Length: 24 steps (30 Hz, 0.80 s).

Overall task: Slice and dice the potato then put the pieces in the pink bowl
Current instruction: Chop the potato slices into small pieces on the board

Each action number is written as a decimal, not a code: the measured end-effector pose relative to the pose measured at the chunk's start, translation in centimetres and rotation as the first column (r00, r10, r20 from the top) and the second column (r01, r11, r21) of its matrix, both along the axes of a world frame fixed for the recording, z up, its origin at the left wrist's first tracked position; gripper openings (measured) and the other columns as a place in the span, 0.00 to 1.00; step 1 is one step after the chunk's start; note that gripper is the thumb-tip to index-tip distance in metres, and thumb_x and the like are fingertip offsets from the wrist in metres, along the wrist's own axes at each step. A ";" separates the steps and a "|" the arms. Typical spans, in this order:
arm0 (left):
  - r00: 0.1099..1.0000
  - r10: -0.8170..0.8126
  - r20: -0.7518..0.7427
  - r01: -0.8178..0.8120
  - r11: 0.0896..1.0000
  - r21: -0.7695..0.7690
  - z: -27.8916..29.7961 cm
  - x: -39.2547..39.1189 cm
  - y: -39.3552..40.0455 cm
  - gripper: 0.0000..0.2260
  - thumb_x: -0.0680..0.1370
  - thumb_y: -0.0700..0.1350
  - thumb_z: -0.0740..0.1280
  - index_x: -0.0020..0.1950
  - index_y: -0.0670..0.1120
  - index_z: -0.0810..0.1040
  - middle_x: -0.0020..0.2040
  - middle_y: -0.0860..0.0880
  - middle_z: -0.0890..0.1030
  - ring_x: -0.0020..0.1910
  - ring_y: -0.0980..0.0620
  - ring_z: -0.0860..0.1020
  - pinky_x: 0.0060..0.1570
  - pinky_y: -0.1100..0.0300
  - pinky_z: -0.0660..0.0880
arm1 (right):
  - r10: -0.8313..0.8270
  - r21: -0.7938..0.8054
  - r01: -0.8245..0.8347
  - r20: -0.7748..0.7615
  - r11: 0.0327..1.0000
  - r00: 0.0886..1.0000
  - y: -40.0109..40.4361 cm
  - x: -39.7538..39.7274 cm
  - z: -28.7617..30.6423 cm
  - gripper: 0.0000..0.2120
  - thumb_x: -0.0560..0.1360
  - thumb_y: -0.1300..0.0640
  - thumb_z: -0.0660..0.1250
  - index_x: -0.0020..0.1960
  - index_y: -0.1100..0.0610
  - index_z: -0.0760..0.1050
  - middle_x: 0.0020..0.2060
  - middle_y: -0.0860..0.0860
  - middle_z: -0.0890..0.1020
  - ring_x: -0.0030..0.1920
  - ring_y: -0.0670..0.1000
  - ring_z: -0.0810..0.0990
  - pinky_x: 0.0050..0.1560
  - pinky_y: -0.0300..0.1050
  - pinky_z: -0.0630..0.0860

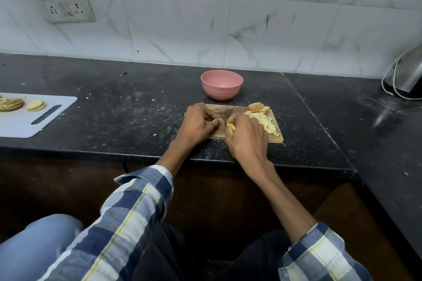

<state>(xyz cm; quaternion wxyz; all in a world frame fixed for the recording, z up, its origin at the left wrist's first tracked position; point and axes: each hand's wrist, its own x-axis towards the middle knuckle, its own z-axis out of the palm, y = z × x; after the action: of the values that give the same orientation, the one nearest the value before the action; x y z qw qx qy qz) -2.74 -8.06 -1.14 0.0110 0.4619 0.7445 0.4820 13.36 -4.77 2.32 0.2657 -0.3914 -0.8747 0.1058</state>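
You are cutting potato on the wooden board [277, 138].
Your left hand [197, 124] is pinching the potato piece [222, 126], your right hand [247, 134] gripping the yellow-handled knife [230, 126]; the pink bowl [221, 84] is sitting just behind.

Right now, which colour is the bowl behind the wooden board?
Pink; the bowl shows clearly in the head view.

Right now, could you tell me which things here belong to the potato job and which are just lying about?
In use: wooden board, potato piece under the left hand, yellow-handled knife in the right hand, diced pile, slices, pink bowl.

Lying about: white board, kettle, wall socket.
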 end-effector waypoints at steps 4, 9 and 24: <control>1.000 0.031 -0.005 -0.030 0.999 0.030 0.0 0.2 0.1 0.22 0.73 0.40 0.78 0.27 0.62 0.75 0.38 0.50 0.87 0.39 0.50 0.84 0.43 0.47 0.82 | 0.005 -0.020 -0.004 0.052 1.000 0.999 -0.5 0.3 1.1 0.09 0.81 0.56 0.66 0.60 0.51 0.76 0.55 0.55 0.81 0.56 0.60 0.79 0.51 0.53 0.72; 1.000 0.020 0.020 -0.019 1.000 -0.004 -0.2 0.1 0.1 0.09 0.74 0.41 0.79 0.37 0.54 0.86 0.40 0.52 0.87 0.39 0.56 0.84 0.44 0.50 0.83 | -0.007 -0.051 0.012 0.109 0.999 0.994 -1.3 2.3 2.6 0.08 0.79 0.55 0.68 0.58 0.50 0.77 0.54 0.53 0.81 0.56 0.58 0.79 0.50 0.50 0.70; 0.997 -0.063 -0.036 0.059 0.993 -0.104 0.8 -1.7 -0.1 0.02 0.73 0.39 0.79 0.43 0.45 0.89 0.42 0.51 0.88 0.38 0.63 0.82 0.46 0.67 0.79 | -0.034 0.002 0.034 0.057 0.999 0.998 -1.9 0.3 1.5 0.11 0.80 0.55 0.66 0.62 0.51 0.76 0.54 0.55 0.82 0.55 0.60 0.80 0.49 0.52 0.73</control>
<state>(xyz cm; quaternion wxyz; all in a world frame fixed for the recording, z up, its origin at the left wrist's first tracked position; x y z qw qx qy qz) -4.40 -8.20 -0.39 0.0351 0.4924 0.7541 0.4332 13.64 -6.69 3.84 0.2428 -0.4090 -0.8751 0.0895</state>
